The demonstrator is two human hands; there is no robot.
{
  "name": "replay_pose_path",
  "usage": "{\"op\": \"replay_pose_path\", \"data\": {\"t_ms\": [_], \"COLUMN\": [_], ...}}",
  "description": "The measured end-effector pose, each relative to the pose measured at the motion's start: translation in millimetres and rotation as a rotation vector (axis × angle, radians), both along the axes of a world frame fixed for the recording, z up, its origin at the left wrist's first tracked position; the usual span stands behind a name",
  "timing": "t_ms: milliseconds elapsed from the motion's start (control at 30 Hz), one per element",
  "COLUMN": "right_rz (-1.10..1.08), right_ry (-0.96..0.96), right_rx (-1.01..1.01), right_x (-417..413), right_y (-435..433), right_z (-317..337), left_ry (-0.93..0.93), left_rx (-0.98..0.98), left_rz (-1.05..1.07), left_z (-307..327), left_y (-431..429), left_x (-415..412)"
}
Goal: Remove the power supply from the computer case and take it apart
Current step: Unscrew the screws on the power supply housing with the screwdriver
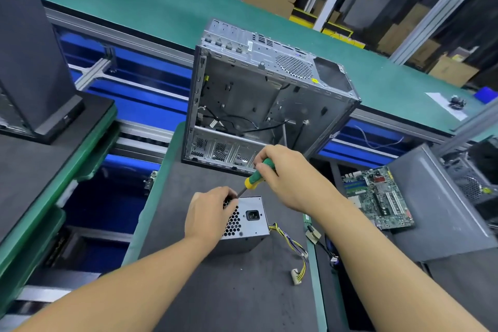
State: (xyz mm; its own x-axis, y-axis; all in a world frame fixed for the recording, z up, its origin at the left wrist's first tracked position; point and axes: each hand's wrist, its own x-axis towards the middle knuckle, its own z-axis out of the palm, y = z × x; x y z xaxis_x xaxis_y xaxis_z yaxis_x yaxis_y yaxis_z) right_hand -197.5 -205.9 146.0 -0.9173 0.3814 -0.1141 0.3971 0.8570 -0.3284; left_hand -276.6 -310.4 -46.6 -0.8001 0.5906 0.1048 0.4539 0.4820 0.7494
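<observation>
Power supply (pixel 249 219), stood on the table (pixel 229 294), was steadied by the left hand (pixel 207 213), fingers curled over its far corner, while the screwdriver (pixel 258 174), gripped in the fingers of the right hand (pixel 291 178), was judged to need square, firm seating in the screw, the emptied computer case (pixel 264 94) standing just beyond.

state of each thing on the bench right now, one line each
computer case: side open, loose cables inside
power supply: out of the case, cover on, on the mat
screwdriver: gripped by right hand, tip at power supply's top edge
left hand: grips power supply's top corner
motherboard: lying loose, off to the right
</observation>
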Motion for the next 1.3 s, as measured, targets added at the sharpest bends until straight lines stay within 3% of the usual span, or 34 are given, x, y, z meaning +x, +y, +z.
{"op": "replay_pose_path", "data": {"t_ms": [233,533,800,1067,1300], "right_rz": [-0.007,-0.049,-0.07,0.061,-0.015], "right_ry": [-0.021,-0.058,-0.166,-0.225,-0.24], "right_rx": [0.018,0.085,0.269,0.115,0.226], "right_x": [-4.0,-0.9,-5.6,-2.1,-8.3], "right_y": [-0.8,0.2,-3.2,2.7,-2.3], "right_z": [3.0,2.3,-0.7,5.7,2.1], "left_ry": [-0.058,0.003,0.09,0.055,0.087], "left_rx": [0.027,0.075,0.013,0.012,0.006], "left_rz": [-0.004,-0.017,-0.025,-0.017,-0.017], "left_z": [1.4,3.7,1.5,2.4,2.9], "left_y": [-1.0,-2.0,-0.9,-2.0,-3.0], "left_x": [0.0,0.7,1.9,1.2,3.7]}}
